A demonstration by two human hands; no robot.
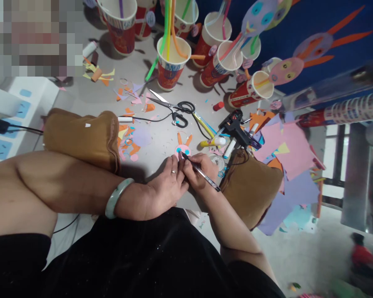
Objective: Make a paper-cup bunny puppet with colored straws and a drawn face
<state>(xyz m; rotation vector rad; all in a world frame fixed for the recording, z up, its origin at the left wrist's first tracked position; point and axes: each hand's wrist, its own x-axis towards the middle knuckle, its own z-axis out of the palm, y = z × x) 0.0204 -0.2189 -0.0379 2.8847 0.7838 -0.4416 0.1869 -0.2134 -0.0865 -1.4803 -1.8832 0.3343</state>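
Observation:
A small pink paper rabbit face (184, 147) with orange ears and blue eyes lies on the table. My left hand (166, 182) rests on the table with its fingers stretched out, their tips at the cutout's lower edge. In my right hand (202, 169) is a black-and-clear pen (209, 179), gripped in a writing hold. The pen's tip is at the face, close to the left eye; whether it touches the paper I cannot tell. My fingers hide the lower part of the face.
Black-handled scissors (174, 108) lie open beyond the cutout. A glue gun (238, 131) and a yellow marker (211, 142) lie to the right. Red paper cups (171, 74) with straws stand at the back. Brown cushions (81, 136) flank my arms. Coloured paper sheets (294, 149) are piled right.

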